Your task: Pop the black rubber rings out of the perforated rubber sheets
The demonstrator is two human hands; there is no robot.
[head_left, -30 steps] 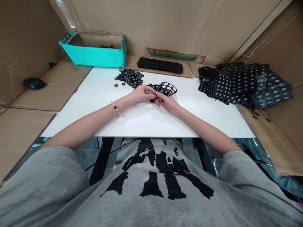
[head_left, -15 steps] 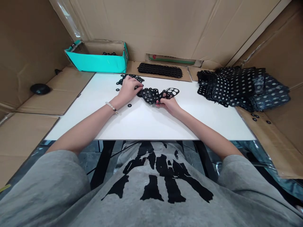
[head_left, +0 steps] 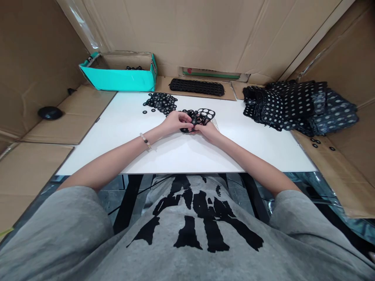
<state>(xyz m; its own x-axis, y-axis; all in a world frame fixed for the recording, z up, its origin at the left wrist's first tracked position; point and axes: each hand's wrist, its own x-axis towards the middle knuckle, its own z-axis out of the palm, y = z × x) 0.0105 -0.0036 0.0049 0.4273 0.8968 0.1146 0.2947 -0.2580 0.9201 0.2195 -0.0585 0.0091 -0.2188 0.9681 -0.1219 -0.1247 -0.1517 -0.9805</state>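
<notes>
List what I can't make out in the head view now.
All in the head view:
Right hand: most fingers, hidden by the mesh.
Left hand: anything pinched at its fingertips; too small, dark against dark.
Box: most contents, behind its front wall.
Ring pile: its count; too small, overlapping.
Sign: full wording, cut off by cardboard.

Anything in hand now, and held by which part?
The right hand holds the black holed sheet by its bunched near side. The left hand is at the same bunch; whether it holds anything cannot be told.
</notes>
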